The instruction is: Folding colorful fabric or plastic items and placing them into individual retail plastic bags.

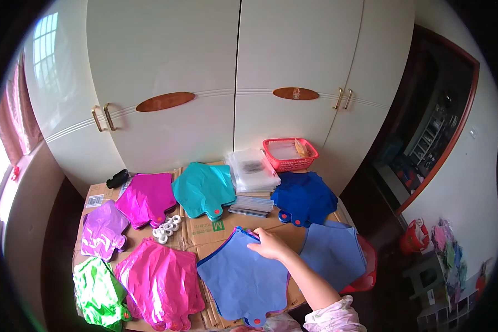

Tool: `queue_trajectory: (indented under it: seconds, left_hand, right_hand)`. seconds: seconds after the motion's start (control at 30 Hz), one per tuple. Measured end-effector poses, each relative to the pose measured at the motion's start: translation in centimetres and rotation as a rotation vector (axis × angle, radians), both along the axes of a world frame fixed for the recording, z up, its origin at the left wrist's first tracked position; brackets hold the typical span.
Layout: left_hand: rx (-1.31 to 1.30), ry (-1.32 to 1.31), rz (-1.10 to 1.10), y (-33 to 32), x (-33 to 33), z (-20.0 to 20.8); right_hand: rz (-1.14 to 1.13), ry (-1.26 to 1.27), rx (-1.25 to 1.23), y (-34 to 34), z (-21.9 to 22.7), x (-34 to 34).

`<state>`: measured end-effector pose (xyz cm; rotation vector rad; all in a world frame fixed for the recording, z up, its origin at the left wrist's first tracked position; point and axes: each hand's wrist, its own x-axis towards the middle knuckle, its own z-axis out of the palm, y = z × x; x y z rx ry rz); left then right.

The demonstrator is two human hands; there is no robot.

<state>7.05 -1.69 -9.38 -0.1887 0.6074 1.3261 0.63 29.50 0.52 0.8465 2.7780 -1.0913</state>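
My right hand (268,245) reaches over a flat blue fabric piece (243,279) and pinches its upper right corner between thumb and fingers. This piece has a darker edge and a rounded tab with a red dot at its near end. Just at the lower edge, a sliver of my left hand (240,328) shows below the piece, its fingers cut off by the frame. A similar blue piece (332,252) lies under and beyond my right forearm. Farther back are thin grey translucent strips (252,206) in a pile.
Cardboard (207,238) covers the table. Around it lie stacks in teal (203,188), dark blue (304,196), magenta (146,199), purple (102,229), pink (160,285) and green (98,293). White rings (167,228), clear bags (254,170) and a red basket (290,160) stand farther off.
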Motion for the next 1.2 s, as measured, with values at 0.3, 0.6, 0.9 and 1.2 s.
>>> queue_trajectory:
  seconds: [0.3,0.6,0.9,1.2]
  left_hand:
    - [0.058,-0.061,0.009,0.3,1.3,0.2]
    - [0.09,-0.344,0.213,3.5,3.4,2.6]
    - [-0.09,-0.179,0.195,3.1,3.4,3.3]
    - [-0.17,-0.113,0.152,2.8,3.0,5.0]
  right_hand:
    - [0.104,0.108,-0.318,1.8,-3.8,1.1]
    - [0.178,-0.075,-0.236,-0.1,-0.8,2.9]
    - [0.33,-0.162,0.034,-0.7,0.6,-1.8]
    - [0.319,-0.326,0.159,-3.4,2.9,-6.6]
